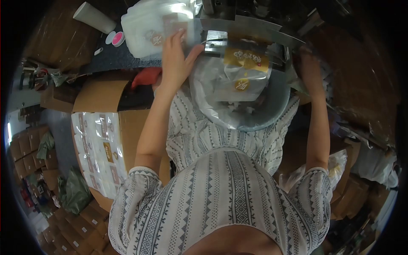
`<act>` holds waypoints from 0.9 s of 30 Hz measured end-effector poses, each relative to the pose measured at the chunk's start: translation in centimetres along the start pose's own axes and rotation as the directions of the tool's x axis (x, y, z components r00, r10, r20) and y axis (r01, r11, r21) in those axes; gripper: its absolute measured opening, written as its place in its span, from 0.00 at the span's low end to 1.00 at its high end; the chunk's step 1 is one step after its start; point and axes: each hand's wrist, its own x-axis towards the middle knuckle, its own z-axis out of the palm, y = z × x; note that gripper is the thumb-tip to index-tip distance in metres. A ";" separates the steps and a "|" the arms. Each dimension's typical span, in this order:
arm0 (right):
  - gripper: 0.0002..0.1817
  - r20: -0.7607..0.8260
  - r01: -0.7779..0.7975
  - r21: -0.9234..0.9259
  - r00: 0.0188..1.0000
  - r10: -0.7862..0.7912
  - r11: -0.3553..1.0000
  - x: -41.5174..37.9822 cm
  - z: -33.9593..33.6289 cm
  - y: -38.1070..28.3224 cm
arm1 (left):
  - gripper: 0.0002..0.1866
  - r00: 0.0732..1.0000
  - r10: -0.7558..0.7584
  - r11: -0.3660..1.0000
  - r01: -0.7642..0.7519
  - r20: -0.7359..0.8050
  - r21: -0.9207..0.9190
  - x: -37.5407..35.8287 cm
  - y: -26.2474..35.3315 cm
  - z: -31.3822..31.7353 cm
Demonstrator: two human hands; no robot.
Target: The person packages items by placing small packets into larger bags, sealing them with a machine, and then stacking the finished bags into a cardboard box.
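My left hand (176,59) lies with fingers spread on a stack of translucent printed plastic bags (140,32), its thumb stretched toward the metal machine. Beside it, a clear plastic bag with a gold printed panel (246,61) hangs from the machine's edge over a round basin (278,108) on my lap. Clear plastic lines part of the basin, and small white scraps lie inside. My right hand (310,70) is at the machine's right side, near some crumpled plastic. Its fingers are dark and smeared, so what they hold, if anything, does not show.
The metal machine (255,25) spans the far side of the basin. A white cup-shaped roll (93,17) and a small pink-filled tub (118,39) sit at the back left. On my left stands an open carton (134,140) of wrapped packs; brown boxes (72,225) lie beyond.
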 end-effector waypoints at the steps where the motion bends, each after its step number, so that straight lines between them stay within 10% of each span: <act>1: 0.13 0.084 -0.108 -0.011 0.991 0.109 0.994 -0.3 -0.5 -0.6 | 0.21 0.908 0.414 0.742 -0.299 -0.060 0.600 -0.2 -1.0 -0.8; 5: 0.12 0.031 -0.064 -0.035 0.997 0.065 0.997 -1.2 -1.8 -0.8 | 0.16 0.915 0.388 0.707 -0.372 0.110 0.602 -3.8 -2.3 -2.2; 7: 0.14 0.405 -0.453 0.322 0.860 0.311 0.831 -1.5 -5.2 -3.7 | 0.09 0.988 0.044 0.855 -0.113 0.147 0.507 -4.2 -2.8 -3.7; 10: 0.14 0.333 -0.248 0.660 0.943 0.019 0.709 -1.9 -6.6 -8.8 | 0.04 0.998 0.055 0.945 -0.047 -0.015 0.325 -5.0 1.2 -4.4; 14: 0.13 0.283 -0.103 0.600 0.955 -0.090 0.793 -1.2 -4.7 -13.4 | 0.04 0.995 0.092 0.965 -0.084 -0.024 0.247 -5.2 5.1 -4.7; 16: 0.13 0.069 0.221 0.463 0.956 -0.284 0.858 -0.6 -3.8 -14.1 | 0.04 0.995 0.101 0.984 -0.104 0.026 0.147 -5.1 6.0 -4.9; 20: 0.15 0.065 0.269 0.553 0.930 -0.362 0.789 -0.5 -3.4 -13.9 | 0.07 0.965 0.140 0.989 -0.145 0.221 0.008 -5.4 7.0 -3.8; 23: 0.15 0.301 -0.055 0.668 0.932 -0.203 0.743 -0.5 -3.2 -12.2 | 0.05 0.953 0.109 0.972 -0.043 0.282 -0.229 -5.2 7.0 -0.5; 25: 0.14 0.207 -0.124 0.659 0.978 -0.020 0.741 -0.6 -2.5 -10.5 | 0.12 0.754 -0.205 0.780 0.511 0.624 -0.360 -4.0 6.8 1.4; 27: 0.14 0.215 -0.136 0.538 0.976 0.021 0.832 -1.0 -3.7 -9.6 | 0.14 0.708 -0.231 0.684 0.606 0.668 -0.406 -1.6 6.6 2.6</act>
